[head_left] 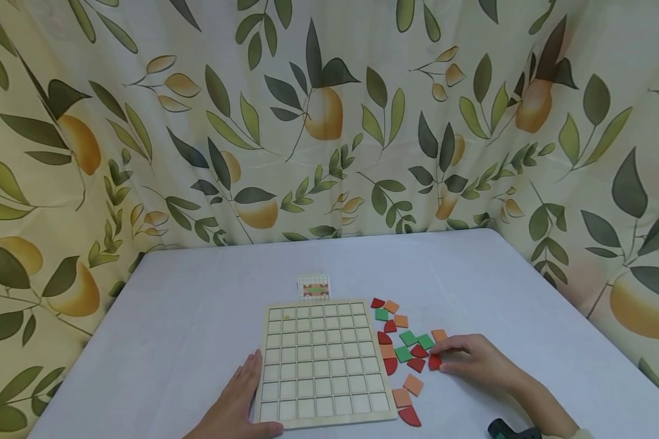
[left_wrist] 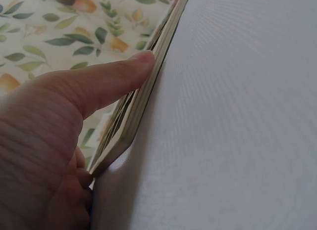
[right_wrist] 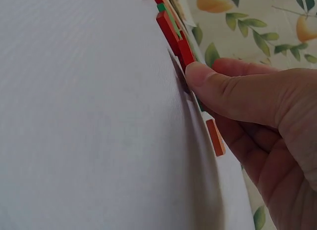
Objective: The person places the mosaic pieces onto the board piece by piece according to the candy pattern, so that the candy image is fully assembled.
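Note:
A pale wooden grid board [head_left: 313, 371] lies flat on the table. My left hand [head_left: 232, 399] rests at its front left corner, fingers stretched along the left side and thumb against the front edge. In the left wrist view the thumb [left_wrist: 116, 81] touches the board's rim [left_wrist: 141, 99]. To the right of the board, my right hand [head_left: 480, 363] pinches a red wedge-shaped tile [head_left: 435, 362] between thumb and index finger. That tile [right_wrist: 186, 53] shows at the thumb tip in the right wrist view. Close by lie green square tiles [head_left: 408, 338] and another red tile [head_left: 419, 351].
Several orange square tiles [head_left: 414, 384] and red rounded tiles [head_left: 409, 416] are scattered along the board's right side. A small pattern card [head_left: 314, 288] lies behind the board. A black object [head_left: 513, 429] sits by the right forearm. A leaf-and-fruit curtain [head_left: 329, 152] hangs behind the white table [head_left: 198, 305].

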`<state>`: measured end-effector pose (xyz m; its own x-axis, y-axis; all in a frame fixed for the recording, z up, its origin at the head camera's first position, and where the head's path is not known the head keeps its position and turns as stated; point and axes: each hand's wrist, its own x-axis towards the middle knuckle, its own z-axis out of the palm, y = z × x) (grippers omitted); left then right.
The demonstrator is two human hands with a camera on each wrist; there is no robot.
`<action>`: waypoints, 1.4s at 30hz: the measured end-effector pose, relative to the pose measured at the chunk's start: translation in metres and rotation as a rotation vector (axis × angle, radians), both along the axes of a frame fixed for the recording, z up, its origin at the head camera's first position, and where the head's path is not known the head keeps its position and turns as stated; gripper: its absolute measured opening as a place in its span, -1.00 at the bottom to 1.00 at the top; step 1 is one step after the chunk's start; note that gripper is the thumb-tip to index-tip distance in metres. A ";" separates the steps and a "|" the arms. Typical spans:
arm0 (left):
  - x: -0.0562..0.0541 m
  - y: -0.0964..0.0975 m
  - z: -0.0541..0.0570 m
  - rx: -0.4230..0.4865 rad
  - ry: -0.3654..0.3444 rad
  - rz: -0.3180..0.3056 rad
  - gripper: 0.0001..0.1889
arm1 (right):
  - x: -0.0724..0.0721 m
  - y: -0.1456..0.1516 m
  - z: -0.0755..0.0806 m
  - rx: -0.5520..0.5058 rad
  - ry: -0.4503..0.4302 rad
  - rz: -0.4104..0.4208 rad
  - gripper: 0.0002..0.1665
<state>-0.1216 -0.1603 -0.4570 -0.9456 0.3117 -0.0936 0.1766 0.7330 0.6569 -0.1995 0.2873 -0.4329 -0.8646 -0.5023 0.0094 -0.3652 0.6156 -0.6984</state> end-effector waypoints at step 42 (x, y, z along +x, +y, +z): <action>0.000 0.000 -0.004 -0.026 -0.027 0.022 0.33 | -0.042 -0.095 -0.005 -0.134 0.106 0.100 -0.71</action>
<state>-0.1220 -0.1604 -0.4606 -0.9492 0.2880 -0.1270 0.1427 0.7534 0.6419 -0.2416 0.1925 -0.4379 -0.8012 -0.5736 0.1705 -0.4959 0.4769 -0.7257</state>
